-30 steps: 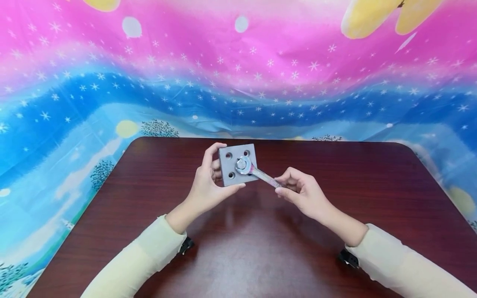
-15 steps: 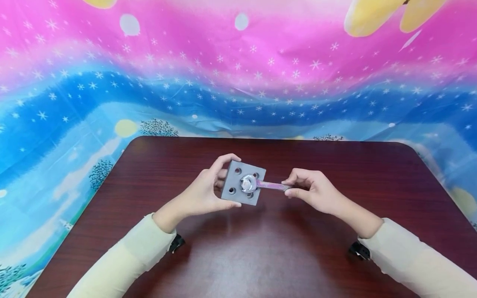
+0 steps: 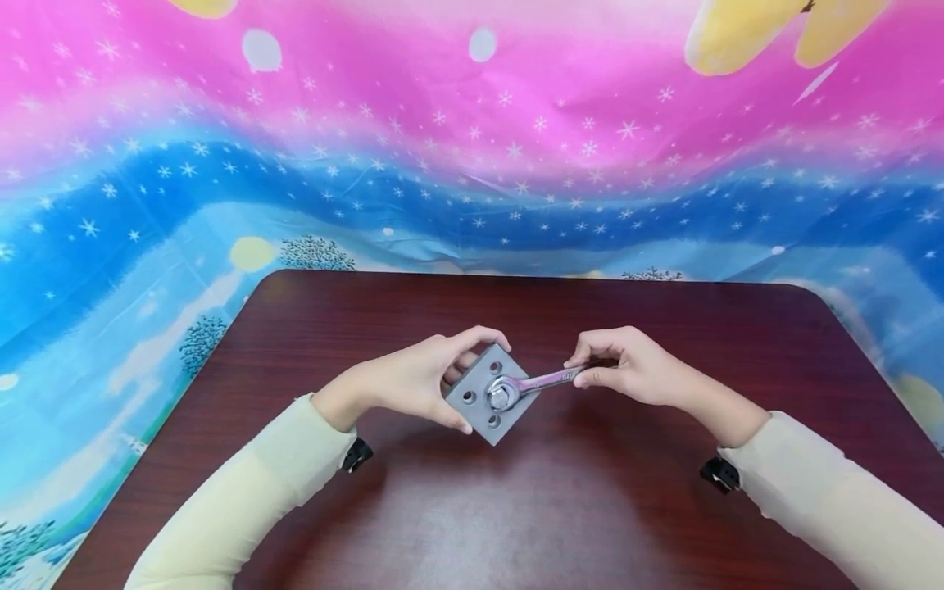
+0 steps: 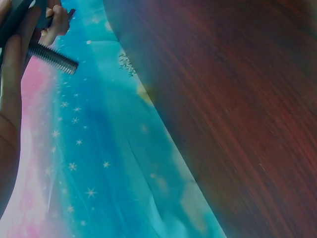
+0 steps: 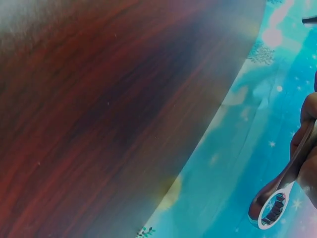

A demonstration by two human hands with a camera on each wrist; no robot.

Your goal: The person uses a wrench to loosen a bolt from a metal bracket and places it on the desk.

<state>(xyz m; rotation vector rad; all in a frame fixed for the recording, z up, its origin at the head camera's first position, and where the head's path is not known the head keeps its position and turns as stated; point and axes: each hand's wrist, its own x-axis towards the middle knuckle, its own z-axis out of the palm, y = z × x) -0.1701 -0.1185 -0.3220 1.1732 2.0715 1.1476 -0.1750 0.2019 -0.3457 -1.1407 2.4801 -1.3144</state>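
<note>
In the head view a grey square plate [image 3: 481, 383] with holes is gripped at its edges by my left hand [image 3: 413, 381], tilted so one corner points down. A bolt head [image 3: 500, 397] sits at its middle, with the wrench [image 3: 542, 381] fitted around it. My right hand [image 3: 642, 369] pinches the wrench's far end between thumb and fingers. The left wrist view shows the threaded bolt shank [image 4: 54, 58] sticking out behind the plate, beside my left hand [image 4: 12, 94]. The wrench's ring end [image 5: 271, 210] shows past my right hand [image 5: 308, 148] in the right wrist view.
Both hands are above a dark red wooden table [image 3: 472, 524]. Behind it hangs a pink and blue cloth [image 3: 472, 164] with snowflakes, which also runs down the table's left and right sides.
The plate has moved down and slightly right, turning clockwise with my left hand. The wrench has swung from slanting down-right to slanting up-right, and my right hand has shifted right.
</note>
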